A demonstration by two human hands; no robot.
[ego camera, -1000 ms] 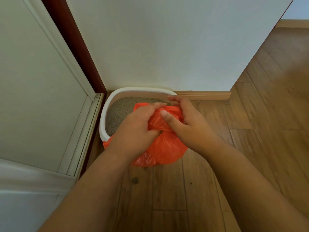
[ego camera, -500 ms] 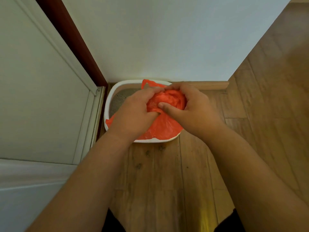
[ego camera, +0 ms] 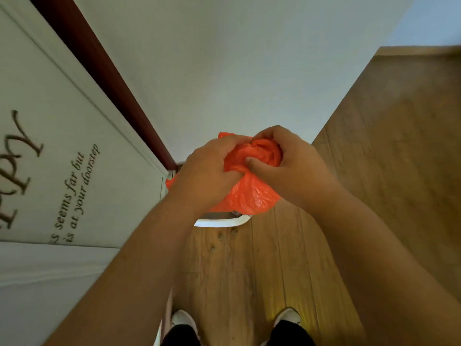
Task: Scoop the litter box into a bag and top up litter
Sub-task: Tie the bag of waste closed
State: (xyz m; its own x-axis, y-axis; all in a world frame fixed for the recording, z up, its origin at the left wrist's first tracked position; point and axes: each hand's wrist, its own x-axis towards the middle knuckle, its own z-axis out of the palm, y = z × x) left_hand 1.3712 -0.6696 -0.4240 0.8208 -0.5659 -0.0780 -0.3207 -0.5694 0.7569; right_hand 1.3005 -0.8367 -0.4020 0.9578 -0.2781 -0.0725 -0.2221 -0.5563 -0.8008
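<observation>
Above litter box [ego camera: 222, 222], bag [ego camera: 252, 193] now higher

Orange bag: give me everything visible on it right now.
The orange bag is thin, crinkled, glossy plastic, bunched at the top and bulging below. The left hand and right hand both grip its gathered neck, thumbs pressed into the folds. It hangs in the air above the white litter box, hiding most of it. Contents not visible.

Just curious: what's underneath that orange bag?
Under the orange bag only the litter box's white rim shows, on the wood floor. The bag and both hands cover its inside.
</observation>
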